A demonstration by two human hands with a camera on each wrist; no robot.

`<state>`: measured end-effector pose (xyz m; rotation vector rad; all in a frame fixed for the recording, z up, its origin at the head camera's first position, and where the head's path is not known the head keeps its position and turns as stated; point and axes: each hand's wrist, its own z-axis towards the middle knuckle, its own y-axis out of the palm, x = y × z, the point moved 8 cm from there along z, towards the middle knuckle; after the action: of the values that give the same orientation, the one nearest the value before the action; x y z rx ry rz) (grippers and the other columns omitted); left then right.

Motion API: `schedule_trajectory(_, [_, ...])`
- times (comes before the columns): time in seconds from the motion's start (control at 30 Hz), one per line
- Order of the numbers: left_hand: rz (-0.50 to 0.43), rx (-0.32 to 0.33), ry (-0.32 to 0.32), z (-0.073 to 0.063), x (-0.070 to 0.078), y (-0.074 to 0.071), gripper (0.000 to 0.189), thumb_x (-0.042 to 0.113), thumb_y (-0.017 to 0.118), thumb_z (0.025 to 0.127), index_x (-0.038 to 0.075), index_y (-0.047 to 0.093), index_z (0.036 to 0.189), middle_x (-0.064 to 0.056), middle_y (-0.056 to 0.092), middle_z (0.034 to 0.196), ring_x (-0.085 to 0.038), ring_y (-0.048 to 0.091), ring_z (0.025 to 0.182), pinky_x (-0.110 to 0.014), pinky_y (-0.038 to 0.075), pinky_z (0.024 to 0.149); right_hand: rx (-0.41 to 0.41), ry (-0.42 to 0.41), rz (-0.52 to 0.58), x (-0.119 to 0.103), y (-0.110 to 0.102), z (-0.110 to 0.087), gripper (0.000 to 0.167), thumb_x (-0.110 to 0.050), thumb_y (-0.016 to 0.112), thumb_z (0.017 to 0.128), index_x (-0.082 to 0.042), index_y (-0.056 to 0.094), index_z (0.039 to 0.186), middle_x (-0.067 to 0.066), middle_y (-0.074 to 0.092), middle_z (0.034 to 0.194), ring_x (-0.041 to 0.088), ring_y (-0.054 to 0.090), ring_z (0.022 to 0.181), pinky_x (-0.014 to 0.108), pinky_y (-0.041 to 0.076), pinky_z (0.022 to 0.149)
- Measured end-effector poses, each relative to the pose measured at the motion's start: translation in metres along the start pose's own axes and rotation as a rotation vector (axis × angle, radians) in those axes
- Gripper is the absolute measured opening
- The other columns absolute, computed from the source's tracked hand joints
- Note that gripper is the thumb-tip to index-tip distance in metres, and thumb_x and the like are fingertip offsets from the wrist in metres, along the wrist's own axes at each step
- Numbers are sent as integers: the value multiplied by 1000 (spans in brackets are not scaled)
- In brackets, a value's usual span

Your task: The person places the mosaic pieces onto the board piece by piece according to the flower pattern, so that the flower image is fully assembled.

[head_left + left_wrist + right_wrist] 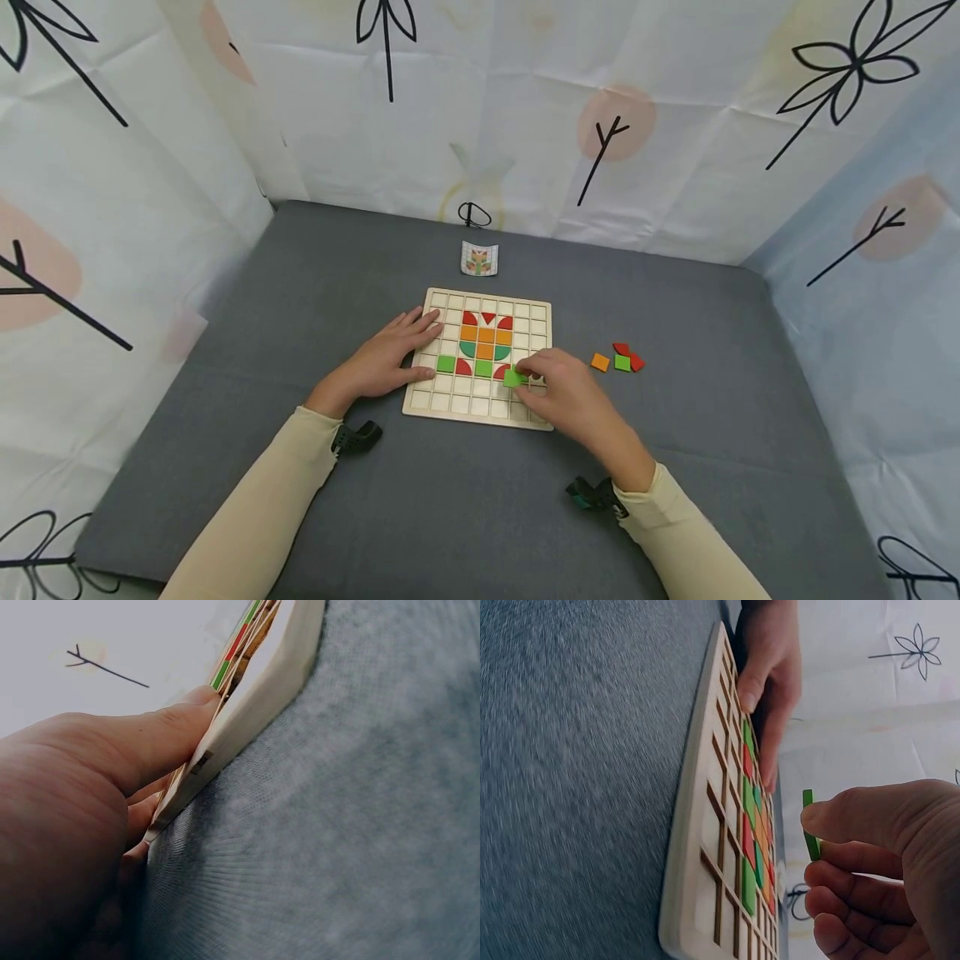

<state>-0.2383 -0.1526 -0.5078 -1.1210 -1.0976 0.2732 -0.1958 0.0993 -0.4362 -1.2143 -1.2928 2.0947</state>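
Observation:
A square wooden grid board (450, 405) lies on the grey table, with red, orange, green and teal pieces set in its middle cells. My right hand (566, 396) pinches a green square tile (811, 825) between thumb and fingers, raised above the board's right part. In the right wrist view the other fingers curl loosely below it, and another green tile (748, 889) sits in the grid at the end of a green-and-red row. My left hand (386, 354) rests on the board's left edge with fingers extended; its thumb (169, 739) touches the rim.
Right of the board lie a loose orange square (600, 362), a green square (622, 363) and red pieces (637, 362). A small pattern card (479, 259) with a curled edge stands beyond the board. Patterned white cloth (517, 125) hangs around the table.

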Motion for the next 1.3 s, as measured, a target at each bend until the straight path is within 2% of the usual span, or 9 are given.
schedule_trajectory(0.3, [-3, 14, 0, 0, 1, -3, 84, 32, 77, 103, 4, 34, 170, -14, 20, 179, -37, 7, 166, -52, 4, 133, 4, -57, 13, -13, 13, 9, 23, -12, 92, 88, -7, 83, 109, 2, 74, 100, 19, 66, 91, 40, 59, 80])
schedule_trajectory(0.63, [-11, 14, 1, 0, 2, -2, 84, 33, 77, 103, 4, 35, 170, -14, 21, 179, -37, 8, 166, -53, 6, 133, -68, -52, -17, -19, 34, 18, 18, -13, 89, 90, -6, 82, 105, 3, 74, 98, 22, 66, 92, 41, 59, 82])
schedule_trajectory(0.93, [-16, 13, 3, 1, 2, -1, 83, 34, 76, 104, 5, 35, 170, -14, 21, 179, -38, 8, 166, -54, 6, 133, -50, -109, -19, -22, 41, 18, 15, -10, 89, 89, -5, 82, 102, 5, 73, 97, 23, 65, 92, 40, 60, 82])
schedule_trajectory(1.3, [-17, 13, -3, 0, 2, -2, 84, 33, 77, 103, 5, 35, 170, -13, 21, 179, -37, 8, 166, -54, 6, 133, -53, -106, -27, -25, 44, 20, 15, -10, 90, 89, -5, 81, 101, 4, 72, 96, 22, 65, 91, 41, 60, 82])
